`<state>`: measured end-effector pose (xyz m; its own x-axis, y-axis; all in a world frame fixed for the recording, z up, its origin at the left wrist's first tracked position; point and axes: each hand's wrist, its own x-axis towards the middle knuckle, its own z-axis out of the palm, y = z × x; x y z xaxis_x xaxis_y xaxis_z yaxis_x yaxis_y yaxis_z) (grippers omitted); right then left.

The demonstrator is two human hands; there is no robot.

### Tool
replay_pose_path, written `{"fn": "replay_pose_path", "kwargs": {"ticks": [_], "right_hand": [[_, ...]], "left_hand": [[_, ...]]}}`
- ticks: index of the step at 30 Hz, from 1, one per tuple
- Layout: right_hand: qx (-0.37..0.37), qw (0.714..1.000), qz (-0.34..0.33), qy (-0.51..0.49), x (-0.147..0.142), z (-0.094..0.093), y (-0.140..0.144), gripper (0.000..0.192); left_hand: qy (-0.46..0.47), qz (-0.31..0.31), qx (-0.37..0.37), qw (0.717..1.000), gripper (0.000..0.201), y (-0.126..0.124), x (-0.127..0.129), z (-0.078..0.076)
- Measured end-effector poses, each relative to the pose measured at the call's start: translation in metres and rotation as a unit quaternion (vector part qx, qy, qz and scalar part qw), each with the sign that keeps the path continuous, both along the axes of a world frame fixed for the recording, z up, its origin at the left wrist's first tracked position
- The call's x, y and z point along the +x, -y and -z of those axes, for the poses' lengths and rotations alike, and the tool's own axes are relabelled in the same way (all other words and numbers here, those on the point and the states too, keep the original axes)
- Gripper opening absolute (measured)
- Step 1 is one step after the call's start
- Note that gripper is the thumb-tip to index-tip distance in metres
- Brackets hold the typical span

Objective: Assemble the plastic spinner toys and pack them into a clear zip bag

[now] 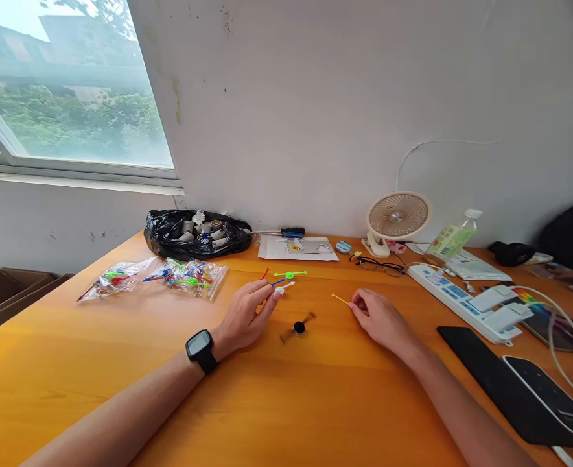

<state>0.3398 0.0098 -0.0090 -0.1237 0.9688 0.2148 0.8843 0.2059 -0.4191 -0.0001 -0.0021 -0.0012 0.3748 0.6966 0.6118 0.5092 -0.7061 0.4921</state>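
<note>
My left hand, with a black smartwatch on its wrist, rests on the orange table. Its fingertips touch a small white plastic piece among a red, a blue and a green stick-like toy part. My right hand lies to the right and pinches the end of a thin yellow stick. Between the two hands a small black hub with blurred brown blades sits on the table.
Two clear bags of coloured plastic parts lie at the left, with a black bag of small motors behind them. A screwdriver, glasses, desk fan, power strip and phones fill the back and right.
</note>
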Motion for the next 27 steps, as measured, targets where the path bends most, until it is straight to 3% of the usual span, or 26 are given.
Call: {"fn": "replay_pose_path", "kwargs": {"ticks": [6, 15, 21, 27], "right_hand": [[-0.072, 0.988, -0.016, -0.134, -0.021, -0.002, 0.006, 0.022], [-0.018, 0.940, 0.023, -0.340, -0.005, -0.022, 0.000, 0.038], [-0.025, 0.933, 0.010, -0.359, 0.007, -0.026, -0.003, 0.053], [-0.002, 0.958, 0.016, -0.288, 0.015, -0.019, -0.009, 0.038]], "left_hand": [[0.025, 0.003, -0.017, 1.000, 0.035, 0.002, -0.003, 0.001], [0.026, 0.016, -0.024, 0.999, 0.031, 0.002, -0.002, 0.001], [0.021, 0.018, -0.028, 0.999, 0.024, 0.002, -0.001, 0.001], [0.023, -0.002, -0.007, 1.000, 0.009, 0.000, 0.001, 0.004]]}}
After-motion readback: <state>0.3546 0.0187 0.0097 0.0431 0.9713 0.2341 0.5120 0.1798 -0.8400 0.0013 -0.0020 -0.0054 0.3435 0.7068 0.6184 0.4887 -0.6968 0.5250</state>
